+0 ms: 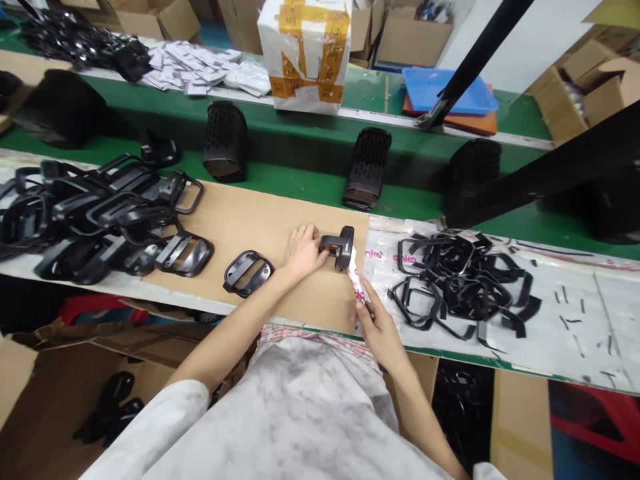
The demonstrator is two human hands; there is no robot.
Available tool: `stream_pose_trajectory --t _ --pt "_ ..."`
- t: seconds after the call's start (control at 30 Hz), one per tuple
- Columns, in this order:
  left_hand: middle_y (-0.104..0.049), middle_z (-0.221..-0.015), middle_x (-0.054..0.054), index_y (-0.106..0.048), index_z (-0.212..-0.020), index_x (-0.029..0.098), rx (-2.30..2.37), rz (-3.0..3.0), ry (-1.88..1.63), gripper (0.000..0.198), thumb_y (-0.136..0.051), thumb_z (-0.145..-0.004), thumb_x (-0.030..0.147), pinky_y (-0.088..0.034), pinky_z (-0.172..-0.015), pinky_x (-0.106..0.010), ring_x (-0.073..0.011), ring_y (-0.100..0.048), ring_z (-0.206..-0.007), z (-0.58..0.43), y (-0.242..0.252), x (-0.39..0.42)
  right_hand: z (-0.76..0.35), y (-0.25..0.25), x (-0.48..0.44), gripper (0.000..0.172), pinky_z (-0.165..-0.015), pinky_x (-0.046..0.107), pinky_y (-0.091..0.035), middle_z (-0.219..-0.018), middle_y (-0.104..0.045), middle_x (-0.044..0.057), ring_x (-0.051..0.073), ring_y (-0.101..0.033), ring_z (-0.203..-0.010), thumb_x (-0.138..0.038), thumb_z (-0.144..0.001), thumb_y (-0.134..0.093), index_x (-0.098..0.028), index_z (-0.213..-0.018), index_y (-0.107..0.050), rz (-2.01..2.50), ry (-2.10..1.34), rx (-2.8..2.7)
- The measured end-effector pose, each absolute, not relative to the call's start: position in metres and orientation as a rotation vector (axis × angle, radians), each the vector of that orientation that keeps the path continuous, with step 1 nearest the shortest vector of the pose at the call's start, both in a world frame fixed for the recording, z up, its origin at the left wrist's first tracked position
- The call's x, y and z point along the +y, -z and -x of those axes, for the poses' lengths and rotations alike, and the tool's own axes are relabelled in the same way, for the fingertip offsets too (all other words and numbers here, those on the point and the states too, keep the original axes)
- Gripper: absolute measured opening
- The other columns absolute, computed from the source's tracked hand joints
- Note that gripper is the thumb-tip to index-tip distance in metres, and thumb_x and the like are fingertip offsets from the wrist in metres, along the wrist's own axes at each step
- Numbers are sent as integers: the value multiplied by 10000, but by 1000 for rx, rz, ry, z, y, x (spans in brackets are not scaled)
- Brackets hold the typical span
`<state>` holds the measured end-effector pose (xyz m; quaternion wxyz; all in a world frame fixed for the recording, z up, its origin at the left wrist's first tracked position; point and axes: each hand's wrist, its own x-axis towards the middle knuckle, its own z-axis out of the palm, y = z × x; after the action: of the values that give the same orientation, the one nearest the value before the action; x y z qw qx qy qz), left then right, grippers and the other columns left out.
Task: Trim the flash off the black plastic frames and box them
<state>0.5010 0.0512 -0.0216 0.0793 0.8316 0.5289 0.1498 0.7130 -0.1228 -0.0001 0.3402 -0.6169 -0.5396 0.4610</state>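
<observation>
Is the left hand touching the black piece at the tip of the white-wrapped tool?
Touching: the head view shows the left hand with its thumb against the left end of the black piece.

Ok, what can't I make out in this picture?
All in the head view:
Grip of the wrapped tool: mostly covered by the right hand.
Tool's tip: too small and blurred where it meets the held black bracket.
Bracket's near end: partly hidden by the left hand.
Full extent of the bracket heap: cut off by the left edge.
Count of black parts in the cardboard box: too dark and blurred.
</observation>
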Motion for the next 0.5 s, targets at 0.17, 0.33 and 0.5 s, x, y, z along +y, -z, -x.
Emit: stream_pose_trajectory --t 0.17,0.33,0.5 --pt "-623 -1156 -175 -742 -1039 138 1618 -2477 -406 259 -539 -1012 296 -447 -931 -474 -342 -552 -1109 -505 19 44 -711 5 -127 645 -591 271 -492 -783 -661 11 164 -525 -607 -486 -1083 -481 -253 -1679 -396 1616 -1261 -1320" --pt "-640 -1185 -180 -752 -1032 131 1637 -2420 -374 264 -528 -1013 269 -441 -960 -483 -349 -542 -1138 -510 10 39 -711 9 -127 673 -533 238 -428 -753 -588 -26 131 -437 -562 -474 -1083 -485 -245 -1699 -343 1654 -1286 -1257" --pt "-639 -1216 -182 -764 -1059 130 1646 -2398 -364 276 -531 -1017 272 -437 -969 -479 -349 -542 -1162 -511 9 37 -709 6 -129 684 -484 218 -383 -774 -582 -27 111 -397 -541 -455 -1081 -506 -239 -1704 -327 1640 -1261 -1230"
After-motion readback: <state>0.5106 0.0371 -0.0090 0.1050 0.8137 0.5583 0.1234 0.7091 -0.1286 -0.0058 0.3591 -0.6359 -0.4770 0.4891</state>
